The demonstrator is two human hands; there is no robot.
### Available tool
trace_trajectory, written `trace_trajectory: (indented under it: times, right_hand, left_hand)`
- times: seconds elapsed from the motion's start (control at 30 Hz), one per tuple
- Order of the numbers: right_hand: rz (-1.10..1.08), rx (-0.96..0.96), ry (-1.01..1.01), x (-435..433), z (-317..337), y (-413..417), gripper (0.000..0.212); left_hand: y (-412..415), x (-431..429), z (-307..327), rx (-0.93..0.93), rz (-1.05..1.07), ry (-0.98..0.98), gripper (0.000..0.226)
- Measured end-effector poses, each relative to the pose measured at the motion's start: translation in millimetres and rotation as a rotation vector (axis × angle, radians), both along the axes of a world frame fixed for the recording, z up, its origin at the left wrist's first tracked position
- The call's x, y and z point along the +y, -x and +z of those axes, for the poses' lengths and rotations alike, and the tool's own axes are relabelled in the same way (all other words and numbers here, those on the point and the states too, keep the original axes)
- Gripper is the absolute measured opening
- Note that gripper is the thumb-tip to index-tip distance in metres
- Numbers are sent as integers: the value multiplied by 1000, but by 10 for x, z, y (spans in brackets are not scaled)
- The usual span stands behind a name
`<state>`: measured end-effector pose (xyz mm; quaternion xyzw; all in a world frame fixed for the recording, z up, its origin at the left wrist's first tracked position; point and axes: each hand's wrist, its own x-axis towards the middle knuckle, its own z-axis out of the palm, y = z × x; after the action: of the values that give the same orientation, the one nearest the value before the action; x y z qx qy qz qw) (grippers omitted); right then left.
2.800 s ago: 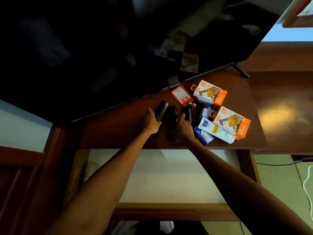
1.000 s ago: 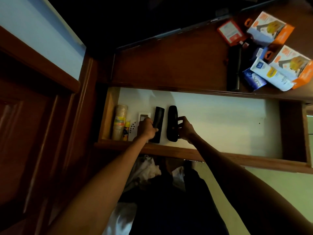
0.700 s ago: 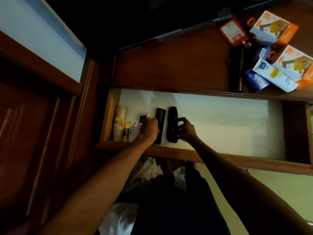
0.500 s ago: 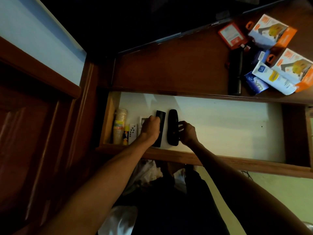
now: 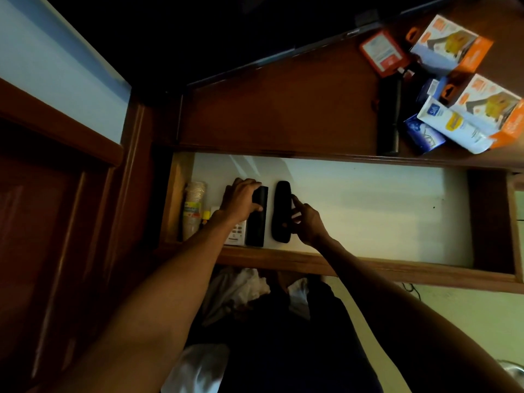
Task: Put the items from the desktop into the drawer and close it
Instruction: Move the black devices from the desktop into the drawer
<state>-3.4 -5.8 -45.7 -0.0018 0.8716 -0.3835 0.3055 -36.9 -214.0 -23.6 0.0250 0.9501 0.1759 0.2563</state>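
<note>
Nearest you, drawer (image 5: 283,258): your left hand (image 5: 241,198) curls over one dark remote (image 5: 256,219); your right hand (image 5: 307,219), fingers loosely bent, touches the second dark remote (image 5: 282,212) beside it.

Beyond, up and right on the desktop (image 5: 283,109): boxes (image 5: 450,43), tube (image 5: 453,126), a dark bar (image 5: 388,114) lying near-to-far. Right hand nearer.

The pile's dark centre is unreadable.

Drawer (image 5: 340,262) stands open, white inside. Two black remotes, one (image 5: 256,222) beside the other (image 5: 281,214), lie lengthwise at its left. Orange boxes (image 5: 450,43), a white tube (image 5: 453,126) and another black remote (image 5: 388,114) sit clustered on my desk (image 5: 283,109).
</note>
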Motion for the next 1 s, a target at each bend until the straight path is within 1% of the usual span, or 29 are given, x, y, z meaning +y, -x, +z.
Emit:
trace_trajectory:
  times: [0.17, 0.3, 0.47, 0.63, 0.8, 0.9, 1.0]
  right_hand:
    - [-3, -49, 53, -11, -22, 1, 86]
    - [-2, -67, 100, -53, -40, -59, 89]
    - [77, -64, 63, -90, -30, -43, 90]
    - [74, -65, 64, -63, -34, -103, 89]
    - [181, -108, -28, -7, 87, -90, 88]
    - [252, -122, -78, 114, 299, -27, 75]
    - [221, -37, -45, 356, 695, 207, 47]
  left_hand:
    - [-88, -51, 7, 69, 25, -14, 72]
    - [-75, -72, 31, 72, 7, 25, 73]
    - [-74, -101, 36, 59, 0, 20, 73]
    - [-101, -63, 59, 46, 9, 27, 73]
    - [-59, 16, 168, -40, 0, 45, 72]
    - [-5, 163, 320, -59, -18, 72, 66]
    - [128, 403, 598, -107, -74, -7, 46]
